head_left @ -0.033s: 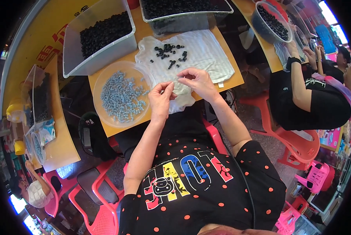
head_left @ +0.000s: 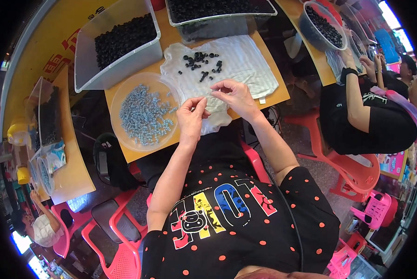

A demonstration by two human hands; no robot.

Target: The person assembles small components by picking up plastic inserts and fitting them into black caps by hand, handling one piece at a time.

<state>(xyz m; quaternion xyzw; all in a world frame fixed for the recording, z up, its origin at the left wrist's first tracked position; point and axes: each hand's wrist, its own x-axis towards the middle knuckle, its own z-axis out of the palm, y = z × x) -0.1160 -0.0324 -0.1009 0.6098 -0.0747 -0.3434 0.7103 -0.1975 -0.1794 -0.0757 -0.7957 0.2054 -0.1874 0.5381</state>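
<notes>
Both hands are held over the near edge of a white cloth point(head_left: 245, 56) on the table. My left hand point(head_left: 190, 118) has its thumb and fingertips pressed together, beside a round clear tray point(head_left: 120, 86) of small light-blue coiled pieces that look like springs point(head_left: 145, 114). A little farther to the right, my right hand point(head_left: 236, 98) is pinched too, thumb against forefinger. Whatever either hand grips is too small to make out. Several small black round parts point(head_left: 199, 58) lie scattered on the cloth just beyond my fingers.
Two clear bins hold heaps of black parts, one at the far left point(head_left: 120, 65) and one at the far middle point(head_left: 217, 25). At the right a co-worker point(head_left: 369, 114) sits by a bowl of black parts point(head_left: 322, 39). Pink chairs point(head_left: 117, 242) stand around the wooden table point(head_left: 269, 97).
</notes>
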